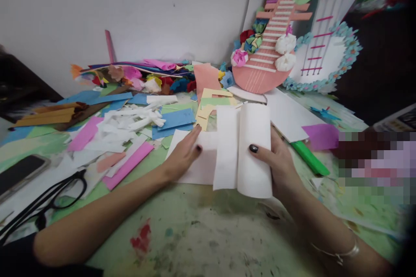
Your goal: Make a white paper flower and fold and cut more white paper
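My right hand (283,162) grips a white sheet of paper (255,151), its thumb pressed on the front and its fingers behind, out of sight. The sheet is curled over on the right, with a flat flap on its left side. My left hand (182,156) holds nothing. Its fingers are stretched out and the thumb stands apart, over a flat white sheet (204,164) on the table. Between the hands and beyond them lie yellow and green paper pieces (214,101). Blue paper pieces (175,120) lie just past my left fingertips.
White paper strips (130,121), pink strips (130,165), black glasses (61,194) and a phone (21,175) lie at left. Paper guitars (268,62) decorated with flowers lean at back right. A green roll (310,158) and purple paper (321,136) lie right of my hand.
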